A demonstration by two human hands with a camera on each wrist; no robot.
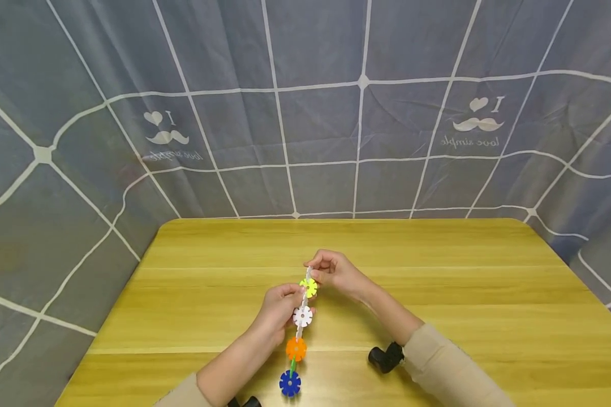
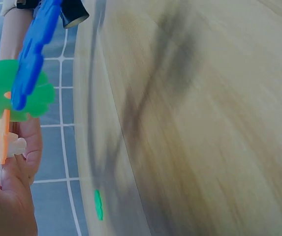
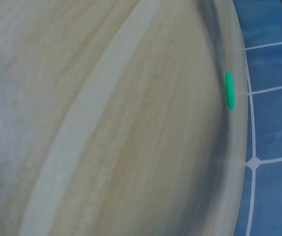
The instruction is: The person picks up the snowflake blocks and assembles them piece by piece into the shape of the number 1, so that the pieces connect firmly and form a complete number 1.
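Note:
A chain of slotted snowflake discs hangs from both hands above the table. It includes a yellow disc [image 1: 310, 288], a white disc [image 1: 302, 316], an orange disc [image 1: 296, 349], a green disc [image 2: 35, 93] and, lowest, a blue disc [image 1: 289, 384]. With thumb and fingers my left hand [image 1: 281, 308] grips the chain between the yellow and white discs. My right hand [image 1: 338, 275] pinches the whitish edge-on disc [image 1: 309, 273] at the top end. Only a sliver of the right hand shows in the right wrist view.
A separate green disc [image 3: 229, 90] lies on the wooden table [image 1: 209, 316], seen in both wrist views. Black wrist-camera mounts [image 1: 385, 357] sit by the forearms. A grey gridded curtain [image 1: 321, 124] stands behind the table and at its sides.

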